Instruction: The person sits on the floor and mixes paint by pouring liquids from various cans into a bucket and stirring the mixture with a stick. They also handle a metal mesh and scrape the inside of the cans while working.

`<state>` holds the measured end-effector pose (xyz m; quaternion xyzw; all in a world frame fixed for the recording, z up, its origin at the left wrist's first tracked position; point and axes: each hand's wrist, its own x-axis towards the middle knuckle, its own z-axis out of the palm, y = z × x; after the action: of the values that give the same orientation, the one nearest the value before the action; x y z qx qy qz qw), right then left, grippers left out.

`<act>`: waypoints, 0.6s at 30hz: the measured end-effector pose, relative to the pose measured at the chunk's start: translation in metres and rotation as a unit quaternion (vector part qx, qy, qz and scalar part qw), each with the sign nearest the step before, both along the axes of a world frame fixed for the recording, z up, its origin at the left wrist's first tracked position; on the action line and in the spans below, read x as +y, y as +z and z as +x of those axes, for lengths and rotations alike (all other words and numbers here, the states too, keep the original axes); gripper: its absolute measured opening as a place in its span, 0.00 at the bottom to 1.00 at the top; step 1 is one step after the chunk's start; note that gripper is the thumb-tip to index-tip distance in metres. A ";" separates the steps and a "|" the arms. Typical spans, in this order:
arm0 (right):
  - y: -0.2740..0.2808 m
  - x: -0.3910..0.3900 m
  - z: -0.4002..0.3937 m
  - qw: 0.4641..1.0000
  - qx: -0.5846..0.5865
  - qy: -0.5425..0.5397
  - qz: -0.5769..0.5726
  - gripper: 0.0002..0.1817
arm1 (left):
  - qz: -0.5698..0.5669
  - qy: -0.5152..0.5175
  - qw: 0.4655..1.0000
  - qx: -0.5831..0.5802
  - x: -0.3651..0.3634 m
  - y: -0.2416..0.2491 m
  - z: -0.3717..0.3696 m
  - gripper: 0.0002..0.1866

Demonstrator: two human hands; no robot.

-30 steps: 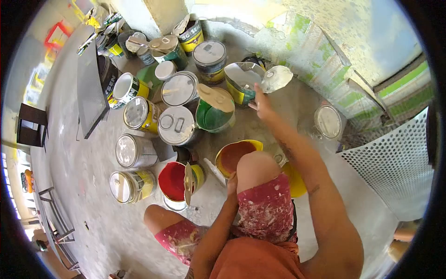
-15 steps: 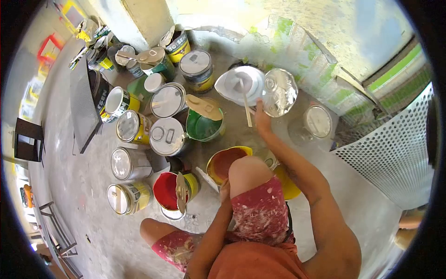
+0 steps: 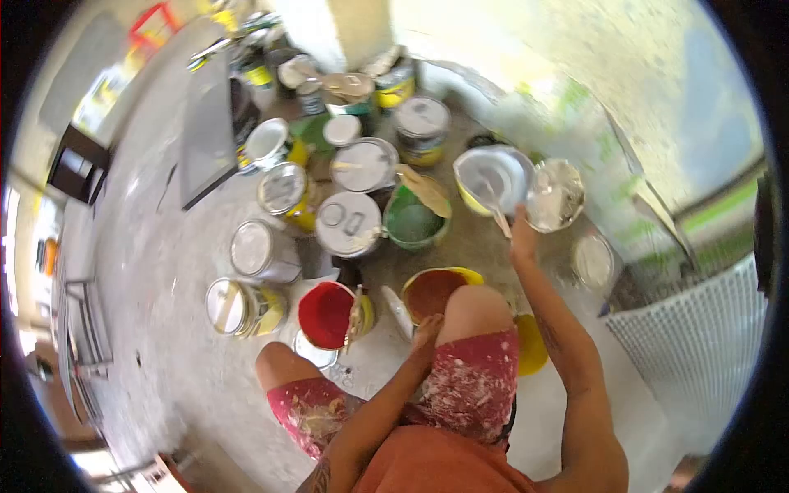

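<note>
My right hand (image 3: 523,238) is at the near rim of a can of white paint (image 3: 468,197). Its fingers look closed on that rim, though blur hides the exact grip. A stirring stick (image 3: 500,220) leans out of the white paint beside my thumb. Right against this can is a shiny round lid (image 3: 557,195), bent back and smeared. Down by my knee, my left hand (image 3: 426,335) has its fingers curled over the near rim of a yellow bucket of red-brown paint (image 3: 436,294). My knee covers part of that bucket.
Left of it stands a can of red paint (image 3: 325,315). Behind are a green-paint bucket (image 3: 417,215) with a raised lid and several closed cans (image 3: 349,223). A perforated metal sheet (image 3: 694,329) is on the right, another dark panel (image 3: 207,135) on the left. The wall runs behind.
The view has turned and blurred, so everything sits further right, with the right side lower. Both hands stay at the same cans.
</note>
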<state>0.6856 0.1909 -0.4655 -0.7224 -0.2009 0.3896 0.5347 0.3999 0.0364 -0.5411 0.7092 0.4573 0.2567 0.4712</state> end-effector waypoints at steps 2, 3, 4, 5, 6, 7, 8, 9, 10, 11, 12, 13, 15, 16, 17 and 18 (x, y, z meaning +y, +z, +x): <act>-0.058 0.008 0.008 0.991 0.073 -0.033 0.110 0.26 | -0.020 -0.075 0.993 0.087 0.009 0.031 -0.002 0.19; -0.057 0.002 0.001 0.991 0.070 -0.022 0.115 0.26 | 0.085 -0.221 0.936 0.261 0.017 0.065 -0.004 0.21; -0.053 -0.002 -0.005 0.984 0.133 -0.028 0.116 0.26 | 0.091 -0.210 0.938 0.260 0.019 0.061 -0.007 0.21; -0.051 -0.004 -0.011 0.974 0.195 -0.032 0.114 0.27 | 0.095 -0.183 0.955 0.214 0.015 0.050 -0.008 0.23; -0.052 -0.006 -0.013 0.974 0.193 -0.020 0.116 0.27 | 0.098 -0.157 0.968 0.168 0.012 0.046 -0.008 0.25; -0.051 -0.008 -0.012 0.973 0.197 -0.013 0.117 0.27 | 0.100 -0.146 0.970 0.167 0.011 0.042 -0.007 0.25; -0.051 -0.010 -0.008 0.972 0.202 -0.006 0.120 0.28 | 0.108 -0.148 0.976 0.121 0.013 0.042 -0.007 0.28; -0.062 -0.010 0.002 0.972 0.201 0.005 0.123 0.28 | 0.116 -0.150 0.979 0.076 0.015 0.042 -0.009 0.31; -0.082 -0.009 0.016 0.973 0.195 0.049 0.112 0.27 | 0.120 -0.140 0.980 0.077 0.015 0.046 -0.013 0.31; -0.093 -0.010 0.020 0.972 0.189 0.092 0.101 0.26 | 0.110 -0.108 0.987 0.046 0.011 0.051 -0.018 0.29; -0.082 -0.020 0.010 0.972 0.188 0.101 0.103 0.26 | 0.101 -0.076 0.992 0.015 0.005 0.059 -0.023 0.27; -0.057 -0.036 -0.002 0.977 -0.008 0.207 0.045 0.28 | 0.092 -0.046 0.995 -0.017 -0.001 0.069 -0.028 0.25; -0.026 -0.051 -0.013 0.928 -0.208 0.309 -0.007 0.30 | 0.051 -0.031 0.998 -0.028 -0.023 0.102 -0.046 0.26; -0.016 -0.053 -0.016 0.962 -0.092 0.258 -0.015 0.32 | 0.005 -0.024 0.999 -0.037 -0.031 0.122 -0.057 0.26; -0.007 -0.053 -0.022 0.979 0.028 0.201 -0.025 0.34 | 0.008 -0.016 0.999 -0.037 -0.033 0.139 -0.069 0.26; 0.004 -0.049 -0.024 0.977 0.029 0.208 -0.024 0.34 | 0.027 -0.024 0.999 -0.030 -0.031 0.160 -0.083 0.26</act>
<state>0.6617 0.1419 -0.4619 -0.6662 -0.3216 0.5176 0.4299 0.3167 0.0057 -0.3813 0.7243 0.4192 0.2784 0.4714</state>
